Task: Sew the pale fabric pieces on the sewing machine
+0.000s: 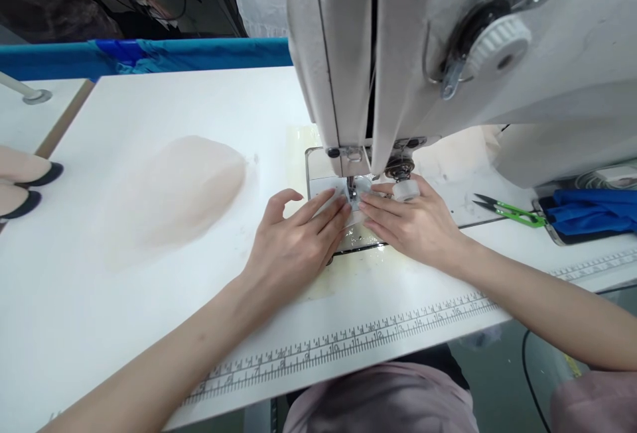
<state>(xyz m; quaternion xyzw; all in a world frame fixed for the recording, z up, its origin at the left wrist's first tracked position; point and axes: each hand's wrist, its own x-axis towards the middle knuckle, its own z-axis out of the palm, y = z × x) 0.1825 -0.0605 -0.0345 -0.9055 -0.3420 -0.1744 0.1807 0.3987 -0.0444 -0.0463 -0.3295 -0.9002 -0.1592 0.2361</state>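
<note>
My left hand (293, 241) lies with fingers stretched flat on the left of the sewing machine's (338, 75) needle area, its thumb apart. From the right, my right hand (411, 221) rests with its fingers flat, tips close to the presser foot (351, 187). Under the fingertips of both hands there seems to be a small, thin, whitish translucent piece (365, 184); its edges are hard to make out. The metal needle plate (358, 237) shows below the fingers. Neither hand grips anything that I can see.
Green-handled thread snips (517, 213) lie right, beside a phone (557, 231) under blue cloth (597, 211). A pale beige patch (189, 194), possibly sheer fabric, is on the white table (149, 320). Beige pieces with black edges (24, 181) sit far left. A ruler strip (333, 350) runs along the front.
</note>
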